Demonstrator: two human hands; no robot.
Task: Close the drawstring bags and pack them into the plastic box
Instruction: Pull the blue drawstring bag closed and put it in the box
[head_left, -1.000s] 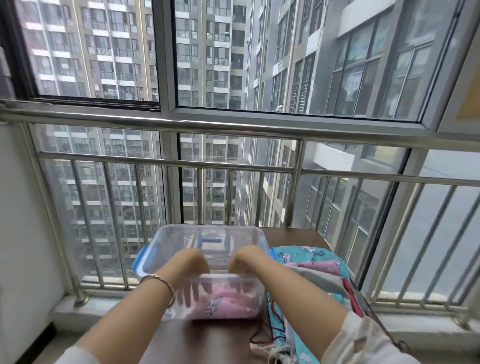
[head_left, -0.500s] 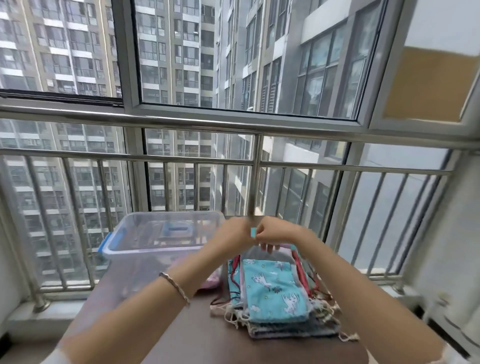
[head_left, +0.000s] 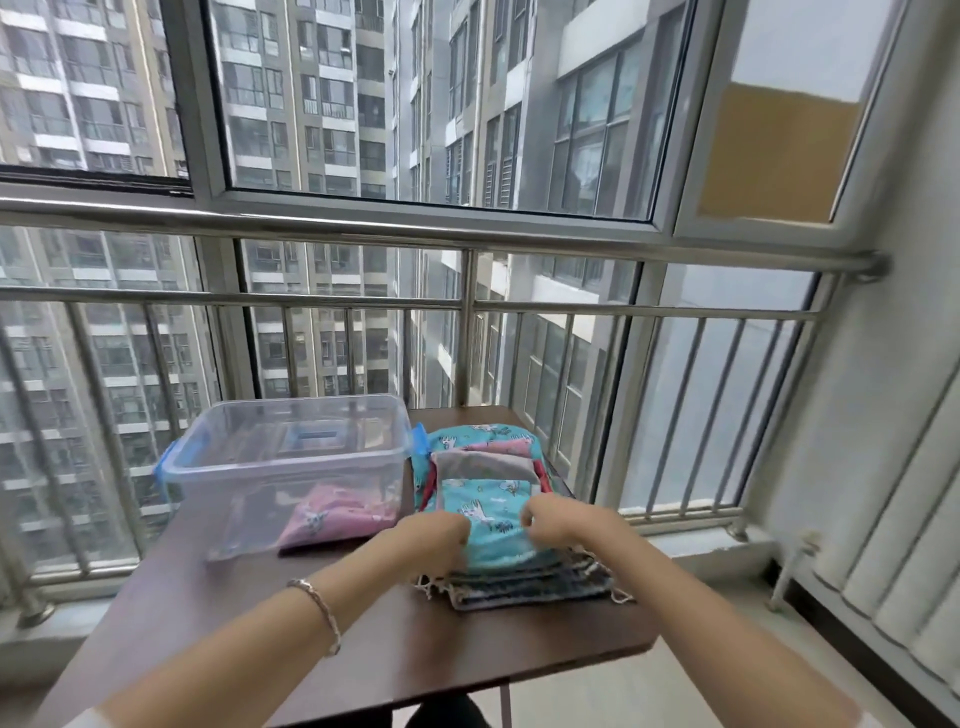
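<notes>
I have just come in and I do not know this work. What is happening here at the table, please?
A person is packing cloth drawstring bags into a clear plastic box. One pink bag already lies inside it. Both hands, left hand and right hand, are on the turquoise bag on top of the stack of bags beside the box, on the brown table. The rest of the stack is not yet packed.

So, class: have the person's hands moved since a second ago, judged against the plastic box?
Yes. Both hands have left the plastic box for the bag pile to its right.
</notes>
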